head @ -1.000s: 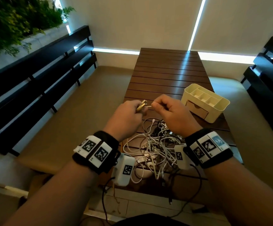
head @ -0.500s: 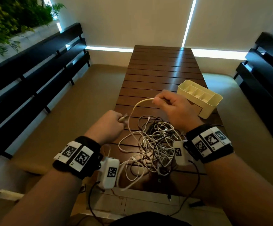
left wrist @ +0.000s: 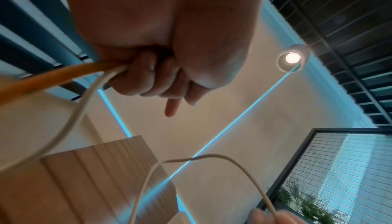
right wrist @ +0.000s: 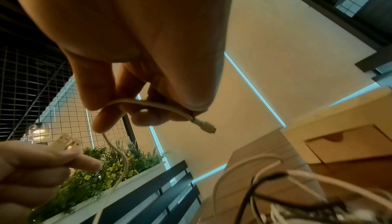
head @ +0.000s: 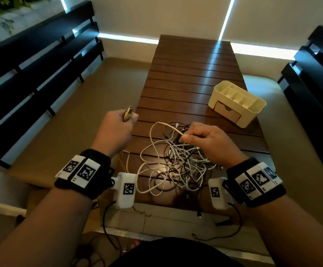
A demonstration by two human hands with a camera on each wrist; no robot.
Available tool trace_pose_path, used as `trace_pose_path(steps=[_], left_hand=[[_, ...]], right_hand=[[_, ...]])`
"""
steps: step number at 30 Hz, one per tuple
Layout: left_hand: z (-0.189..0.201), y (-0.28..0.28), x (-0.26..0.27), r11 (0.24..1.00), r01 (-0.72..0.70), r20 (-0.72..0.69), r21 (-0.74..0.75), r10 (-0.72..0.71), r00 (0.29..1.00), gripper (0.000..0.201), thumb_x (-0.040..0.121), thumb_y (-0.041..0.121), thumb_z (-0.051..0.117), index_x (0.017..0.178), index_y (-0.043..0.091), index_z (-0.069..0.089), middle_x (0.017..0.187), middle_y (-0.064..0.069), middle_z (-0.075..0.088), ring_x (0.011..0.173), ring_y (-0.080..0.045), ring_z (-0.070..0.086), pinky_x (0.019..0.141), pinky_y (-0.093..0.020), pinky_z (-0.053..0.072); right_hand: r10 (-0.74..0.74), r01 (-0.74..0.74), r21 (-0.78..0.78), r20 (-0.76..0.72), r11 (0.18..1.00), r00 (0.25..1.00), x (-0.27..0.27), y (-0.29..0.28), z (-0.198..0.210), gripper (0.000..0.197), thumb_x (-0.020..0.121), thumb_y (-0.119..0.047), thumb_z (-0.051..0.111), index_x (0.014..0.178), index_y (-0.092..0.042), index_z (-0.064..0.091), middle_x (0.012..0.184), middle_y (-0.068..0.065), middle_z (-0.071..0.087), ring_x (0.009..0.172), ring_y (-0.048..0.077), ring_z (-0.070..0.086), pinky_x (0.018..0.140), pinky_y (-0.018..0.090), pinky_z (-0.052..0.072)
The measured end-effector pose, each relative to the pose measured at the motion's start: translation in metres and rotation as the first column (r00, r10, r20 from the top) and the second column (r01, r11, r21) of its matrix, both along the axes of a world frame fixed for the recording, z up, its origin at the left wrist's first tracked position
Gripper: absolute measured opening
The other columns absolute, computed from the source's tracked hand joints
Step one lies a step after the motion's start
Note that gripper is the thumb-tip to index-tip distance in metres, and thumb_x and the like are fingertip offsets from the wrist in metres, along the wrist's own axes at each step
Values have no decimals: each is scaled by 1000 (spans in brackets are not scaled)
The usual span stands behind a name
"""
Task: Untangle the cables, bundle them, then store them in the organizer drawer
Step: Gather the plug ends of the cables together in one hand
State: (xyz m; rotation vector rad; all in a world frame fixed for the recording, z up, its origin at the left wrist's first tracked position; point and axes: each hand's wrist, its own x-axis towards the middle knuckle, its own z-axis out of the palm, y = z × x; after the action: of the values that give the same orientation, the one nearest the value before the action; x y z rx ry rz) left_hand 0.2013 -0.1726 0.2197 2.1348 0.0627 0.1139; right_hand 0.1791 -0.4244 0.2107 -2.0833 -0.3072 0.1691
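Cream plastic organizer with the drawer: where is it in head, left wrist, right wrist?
Head: cream plastic organizer, right of centre on the brown slatted table.
Left wrist: not in view.
Right wrist: right edge, drawer front facing the camera.
Shared landmark: the thin white cable pinched by the right hand.

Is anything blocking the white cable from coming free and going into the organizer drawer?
Yes. The white cable held by both hands still runs into the tangled pile. The organizer drawer is shut; bare table lies between.
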Motion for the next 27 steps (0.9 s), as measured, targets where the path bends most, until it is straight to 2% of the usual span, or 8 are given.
trace_pose_path(steps=[2, 7, 12, 15, 17, 19, 23, 27], left_hand=[[-9, 3, -4, 1000, 2, -28, -22, -2, 1000, 32, 102, 25, 53, 103, -4, 68, 80, -8, 52, 72, -16, 46, 61, -30, 35], [-18, 16, -8, 991, -2, -50, -134, -5, 999, 30, 102, 28, 54, 102, 3, 70, 65, -4, 40, 56, -16, 33, 57, -30, 32], [-14, 32, -9, 945, 18, -66, -327, -42, 997, 55, 94, 42, 57, 108, -11, 57, 64, 4, 37, 55, -12, 33, 55, -32, 31], [-8, 33, -9, 889, 57, -108, -455, -118, 987, 52, 88, 38, 52, 113, -7, 59, 61, 7, 35, 51, -10, 30, 49, -27, 28], [-4, 31, -12, 851, 99, -127, -516, -190, 974, 42, 87, 34, 45, 111, 4, 62, 63, 7, 34, 52, -9, 30, 50, -26, 28], [-1, 28, -16, 820, 139, -129, -555, -250, 960, 40, 91, 31, 40, 114, 7, 61, 66, 5, 34, 55, -10, 31, 53, -27, 28], [7, 16, -27, 763, 179, -135, -622, -329, 935, 35, 104, 21, 33, 113, 5, 62, 65, 4, 36, 55, -10, 32, 54, -29, 27], [24, 3, -40, 624, 229, -75, -747, -422, 904, 28, 105, 19, 34, 104, 5, 58, 64, 1, 35, 53, -10, 32, 52, -25, 30]], right_hand=[[20, -22, -31, -75, 999, 997, -9, 6, -8, 11, 92, -31, 67, 89, -25, 76, 81, -10, 66, 79, 7, 62, 76, 28, 47], [139, -176, -99, -304, 979, 943, -32, 23, -20, 15, 90, -38, 69, 93, -23, 73, 81, -3, 73, 77, 14, 68, 77, 33, 56], [233, -569, -420, -622, 707, 748, -50, 22, -43, 42, 78, -69, 65, 88, -29, 73, 92, -8, 72, 90, 8, 65, 89, 40, 54], [200, -557, -475, -611, 681, 766, -49, 22, -39, 61, 69, -88, 51, 84, -32, 69, 108, -10, 69, 99, 12, 64, 92, 44, 52], [151, -518, -542, -580, 662, 800, -45, 22, -27, 80, 60, -97, 41, 96, -32, 71, 119, -10, 66, 107, 11, 60, 95, 41, 50], [116, -436, -574, -508, 693, 854, -40, 23, -13, 87, 58, -97, 39, 107, -33, 71, 115, -11, 66, 105, 8, 60, 91, 34, 50], [22, -143, -514, -234, 846, 972, -36, 43, 7, 55, 80, -65, 65, 127, -35, 61, 124, -14, 58, 114, 5, 54, 86, 24, 44], [127, -194, -177, -328, 965, 936, -44, 79, 11, 75, 80, -50, 75, 144, -45, 35, 136, -19, 48, 123, 1, 46, 102, 25, 40]])
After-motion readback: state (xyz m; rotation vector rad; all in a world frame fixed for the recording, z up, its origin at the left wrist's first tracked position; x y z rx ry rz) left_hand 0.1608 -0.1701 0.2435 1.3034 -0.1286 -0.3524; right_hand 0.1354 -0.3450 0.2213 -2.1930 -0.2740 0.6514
